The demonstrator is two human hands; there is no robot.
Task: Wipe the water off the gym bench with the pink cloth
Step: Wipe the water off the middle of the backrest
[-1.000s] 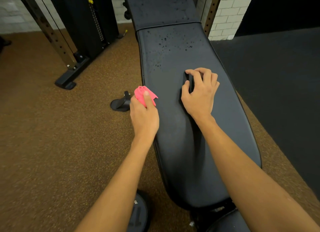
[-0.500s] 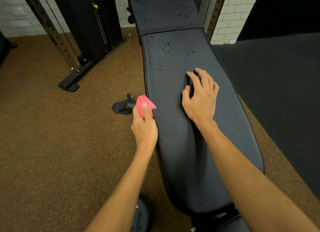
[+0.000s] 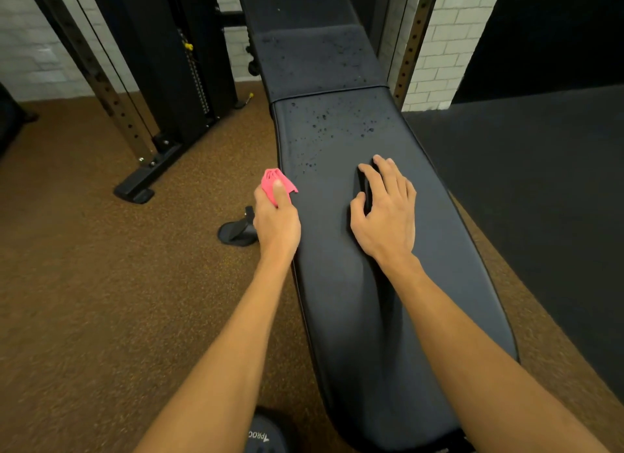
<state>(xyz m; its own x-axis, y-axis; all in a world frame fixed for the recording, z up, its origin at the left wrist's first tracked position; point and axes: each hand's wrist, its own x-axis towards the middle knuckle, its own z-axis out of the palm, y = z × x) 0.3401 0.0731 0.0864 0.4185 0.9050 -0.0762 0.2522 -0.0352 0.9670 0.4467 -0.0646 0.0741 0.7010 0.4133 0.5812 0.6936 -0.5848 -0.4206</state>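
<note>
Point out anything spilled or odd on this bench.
Water droplets speckle the gym bench beyond the right hand, and more dot the far pad. Nothing else looks odd; the pink cloth, gripped in the left hand at the bench's left edge, is not on them.

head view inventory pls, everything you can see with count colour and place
gym bench: 1, black, centre, running away from the camera
water drops: many, clear, on the far part of the gym bench
pink cloth: 1, pink, bunched at the gym bench's left edge
cable machine: 1, black, upper left
perforated uprights: 2, metal, one at the left, one right of the far end of the gym bench
round foot: 1, black, on the floor left of the gym bench
floor: brown at left, dark mat at right
brick wall: white, background
left hand: 1, holds the pink cloth
right hand: 1, rests flat on the gym bench
</note>
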